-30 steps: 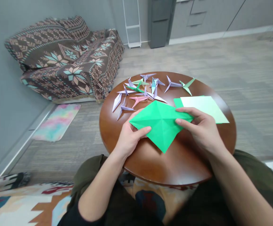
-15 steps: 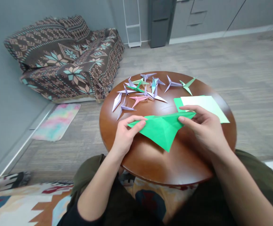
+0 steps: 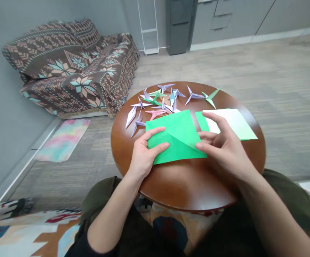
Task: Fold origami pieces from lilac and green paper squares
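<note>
A bright green sheet of origami paper (image 3: 178, 134), creased along a diagonal and nearly flat, is held above the round brown table (image 3: 176, 189). My left hand (image 3: 148, 151) grips its left edge, thumb on top and some fingers hidden beneath. At the lower right, my right hand (image 3: 224, 146) pinches the paper between its thumb and a finger, with the index finger raised. Behind the paper lie several folded paper cranes, among them a pink one (image 3: 155, 113), a dark green one (image 3: 152, 100) and a lilac one (image 3: 193, 95).
A stack of pale and green paper sheets (image 3: 232, 121) lies on the table's right side, partly behind my right hand. A sofa with a patterned cover (image 3: 82, 75) stands at the far left, and a pastel mat (image 3: 64, 140) lies on the floor.
The green paper was folded into a drooping triangular shape and is now opened out into a nearly flat square. Both hands have stayed at its sides.
</note>
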Demonstrator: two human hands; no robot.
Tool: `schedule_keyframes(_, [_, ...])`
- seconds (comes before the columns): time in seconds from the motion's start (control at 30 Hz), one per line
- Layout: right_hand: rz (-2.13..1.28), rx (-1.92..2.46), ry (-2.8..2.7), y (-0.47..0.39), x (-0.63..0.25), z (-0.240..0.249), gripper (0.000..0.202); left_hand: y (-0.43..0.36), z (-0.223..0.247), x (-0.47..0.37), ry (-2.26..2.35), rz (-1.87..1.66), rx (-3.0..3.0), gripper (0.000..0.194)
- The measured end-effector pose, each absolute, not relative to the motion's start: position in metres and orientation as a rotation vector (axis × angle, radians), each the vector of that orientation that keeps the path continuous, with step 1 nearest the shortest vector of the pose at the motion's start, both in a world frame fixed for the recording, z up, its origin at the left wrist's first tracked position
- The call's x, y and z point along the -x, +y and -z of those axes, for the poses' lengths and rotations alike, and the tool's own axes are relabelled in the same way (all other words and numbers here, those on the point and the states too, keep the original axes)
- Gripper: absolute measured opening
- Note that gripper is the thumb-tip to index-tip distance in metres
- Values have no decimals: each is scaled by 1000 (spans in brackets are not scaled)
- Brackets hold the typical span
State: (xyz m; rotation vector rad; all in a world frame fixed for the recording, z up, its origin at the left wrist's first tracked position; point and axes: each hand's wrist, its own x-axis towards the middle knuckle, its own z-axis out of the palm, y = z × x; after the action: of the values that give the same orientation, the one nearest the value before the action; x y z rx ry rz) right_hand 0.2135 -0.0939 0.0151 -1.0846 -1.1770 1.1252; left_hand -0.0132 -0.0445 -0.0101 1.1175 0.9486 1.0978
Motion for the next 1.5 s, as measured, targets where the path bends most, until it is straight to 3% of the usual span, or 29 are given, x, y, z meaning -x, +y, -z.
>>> schedule_keyframes(0.23, [-1046,1240,-1290,-94,-216,-9,39,-37,12,17,915,-1236,-1172,68])
schedule_keyframes(0.4, [-996,1248,-1307,-93,-225,-8,37,-34,9,23,1029,-1207,-1302,84])
schedule_keyframes(0.57, [-752,1312,-1401,-93,-227,-11,16,-37,6,22,1211,-1198,-1556,35])
schedule_keyframes(0.7, [-482,1263,-1477,-94,-233,-18,2,-40,1,22,1202,-1240,-1763,17])
schedule_keyframes(0.77, [-442,1261,-1438,-96,-237,-24,3,-44,-4,22,1130,-1164,-1860,14])
schedule_keyframes(0.9, [-614,1301,-1357,-98,-231,-32,12,-53,-15,17,722,-542,-1606,19])
schedule_keyframes(0.97, [-721,1303,-1373,-98,-222,-32,15,-56,-17,11,568,-350,-1384,34])
schedule_keyframes(1.17, [-830,1292,-1272,-91,-207,-29,27,-54,-14,0,462,-349,-1247,49])
schedule_keyframes(1.5, [-782,1315,-1180,-85,-224,-26,35,-52,-6,-1,754,-441,-1271,44])
